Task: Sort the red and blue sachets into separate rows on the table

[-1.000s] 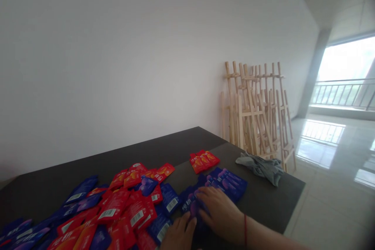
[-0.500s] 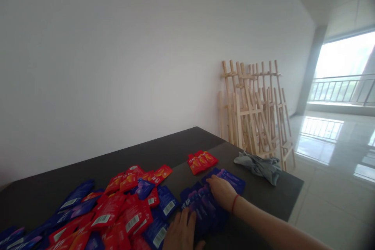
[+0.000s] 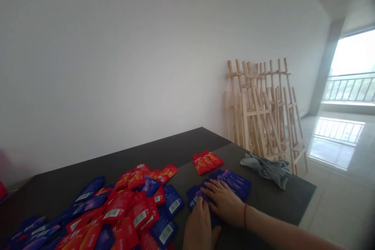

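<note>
Several blue pouches [image 3: 240,184] with purple pictures lie overlapped in a row on the dark table [image 3: 164,146]. My right hand [image 3: 225,203], a red band at its wrist, rests flat over the middle of this row with its fingers spread. Close on its left, my left hand [image 3: 198,222] touches the near left end of the row, fingers stretched forward and thumb apart. Both hands cover part of the pouches. Just beyond the row sits a small overlapped set of red pouches [image 3: 207,162].
Left of my hands spreads a loose heap of red pouches [image 3: 118,206] mixed with blue pouches [image 3: 172,199], some showing barcodes. A crumpled grey cloth [image 3: 266,168] lies near the table's right edge. Wooden easels [image 3: 258,113] lean against the white wall [image 3: 131,58] behind.
My right hand has gone from pinching at the blue pouches to lying flat on them. My left hand has shifted right, against the row. The view has swung slightly left.
</note>
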A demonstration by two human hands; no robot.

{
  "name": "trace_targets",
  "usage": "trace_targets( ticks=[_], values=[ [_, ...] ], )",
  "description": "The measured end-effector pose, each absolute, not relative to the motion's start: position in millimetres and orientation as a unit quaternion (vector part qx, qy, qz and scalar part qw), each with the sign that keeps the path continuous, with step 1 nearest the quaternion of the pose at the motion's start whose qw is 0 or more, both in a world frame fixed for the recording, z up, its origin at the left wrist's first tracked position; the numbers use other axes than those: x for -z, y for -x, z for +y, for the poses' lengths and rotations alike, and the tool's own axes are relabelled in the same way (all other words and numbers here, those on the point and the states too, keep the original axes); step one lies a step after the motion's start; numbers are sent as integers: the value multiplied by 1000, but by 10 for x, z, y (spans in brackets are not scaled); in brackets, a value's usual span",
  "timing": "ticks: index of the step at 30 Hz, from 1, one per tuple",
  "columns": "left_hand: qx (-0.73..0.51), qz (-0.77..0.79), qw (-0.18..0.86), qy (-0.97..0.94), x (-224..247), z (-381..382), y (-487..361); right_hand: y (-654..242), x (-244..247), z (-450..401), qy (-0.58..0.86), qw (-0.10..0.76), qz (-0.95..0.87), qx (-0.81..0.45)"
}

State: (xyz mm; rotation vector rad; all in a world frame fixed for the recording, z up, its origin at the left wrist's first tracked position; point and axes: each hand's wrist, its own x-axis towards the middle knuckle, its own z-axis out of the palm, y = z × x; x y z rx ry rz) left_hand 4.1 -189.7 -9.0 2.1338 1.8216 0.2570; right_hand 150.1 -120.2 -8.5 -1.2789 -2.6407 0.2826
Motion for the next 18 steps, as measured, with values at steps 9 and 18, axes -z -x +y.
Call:
trace_targets(
  ticks=[9,18],
  values=[
    [-104,629,171,-751,108,-1826,-137,-1665,31,-1075,432,110,-890,-94],
    [-64,646,167,-742,-87,-1945,-79,-2162,-89,-542,668,78,-739,-33]
  ],
)
